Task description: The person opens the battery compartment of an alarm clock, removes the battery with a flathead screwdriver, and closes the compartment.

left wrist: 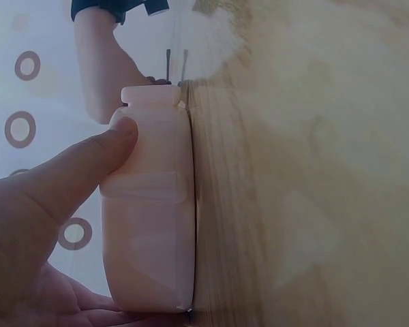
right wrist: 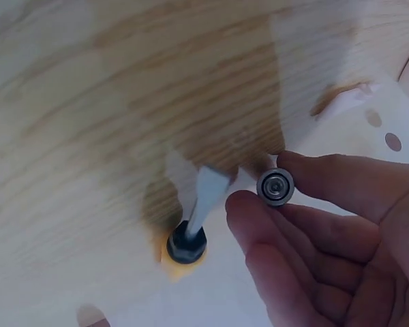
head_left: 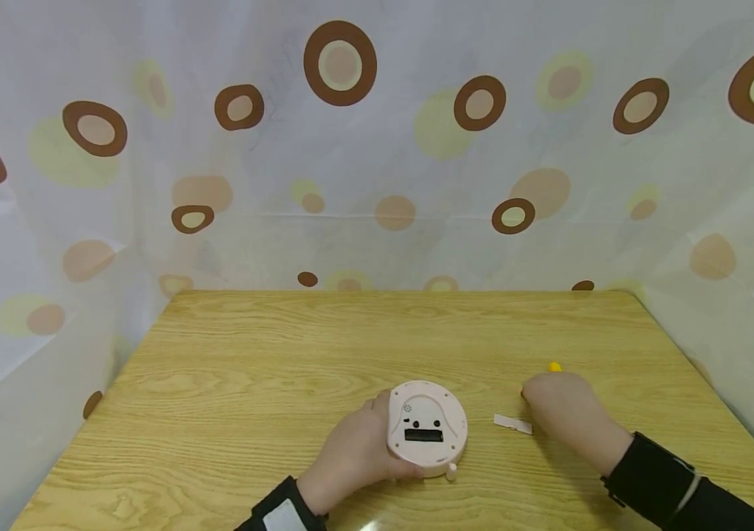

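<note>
A round pale pink device lies on the wooden table, its back with a dark open battery slot facing up. My left hand grips it from the left side; in the left wrist view the thumb presses its edge. My right hand pinches a small battery between thumb and fingertips, its round metal end towards the camera. Beside that hand lies a screwdriver with a flat metal blade and a black and yellow handle. In the head view the right hand hides the battery.
A pale pink strip-shaped cover lies on the table between the device and the right hand. The wooden table meets a patterned curtain at its back and sides.
</note>
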`<state>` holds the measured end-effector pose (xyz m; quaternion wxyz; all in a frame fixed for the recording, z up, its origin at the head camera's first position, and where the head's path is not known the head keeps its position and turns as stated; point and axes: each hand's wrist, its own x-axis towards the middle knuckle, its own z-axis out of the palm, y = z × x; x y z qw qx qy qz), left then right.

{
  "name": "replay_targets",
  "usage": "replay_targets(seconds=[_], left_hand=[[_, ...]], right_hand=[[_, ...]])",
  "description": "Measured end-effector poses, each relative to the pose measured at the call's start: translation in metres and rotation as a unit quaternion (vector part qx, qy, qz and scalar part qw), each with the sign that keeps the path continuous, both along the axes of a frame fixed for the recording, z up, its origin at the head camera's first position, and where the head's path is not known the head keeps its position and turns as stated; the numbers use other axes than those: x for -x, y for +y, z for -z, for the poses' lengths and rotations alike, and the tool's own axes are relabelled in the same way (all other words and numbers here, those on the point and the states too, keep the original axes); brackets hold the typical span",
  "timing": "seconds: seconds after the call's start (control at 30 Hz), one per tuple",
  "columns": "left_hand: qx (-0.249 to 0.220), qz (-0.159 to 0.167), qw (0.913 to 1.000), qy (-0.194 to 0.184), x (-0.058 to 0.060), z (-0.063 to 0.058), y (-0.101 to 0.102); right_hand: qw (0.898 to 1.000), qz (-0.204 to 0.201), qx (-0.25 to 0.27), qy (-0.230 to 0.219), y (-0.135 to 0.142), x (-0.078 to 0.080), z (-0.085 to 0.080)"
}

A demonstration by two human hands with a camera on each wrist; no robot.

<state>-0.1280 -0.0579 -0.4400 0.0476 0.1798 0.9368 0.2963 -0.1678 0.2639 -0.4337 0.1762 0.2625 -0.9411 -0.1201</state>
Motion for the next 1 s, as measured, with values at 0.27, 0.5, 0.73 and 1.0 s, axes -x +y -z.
replay_targets(seconds=[0.27, 0.5, 0.73, 1.0], left_hand=[[0.0, 0.0, 1.0, 0.0, -0.001, -0.0019, 0.0], [-0.003, 0.001, 1.0, 0.001, -0.0009, -0.0014, 0.0001], [-0.005, 0.001, 1.0, 0.001, -0.0006, -0.0009, -0.0002], [-0.007, 0.0, 1.0, 0.004, -0.0007, 0.0007, 0.0]], right_hand=[[0.991, 0.069, 0.077, -0.084, -0.0039, -0.0004, -0.005], [0.987, 0.079, 0.098, -0.099, -0.0036, -0.0012, -0.0048], [0.986, 0.086, 0.095, -0.109, -0.0047, -0.0034, -0.008], [0.991, 0.093, 0.063, -0.077, -0.0047, -0.0058, -0.0062]])
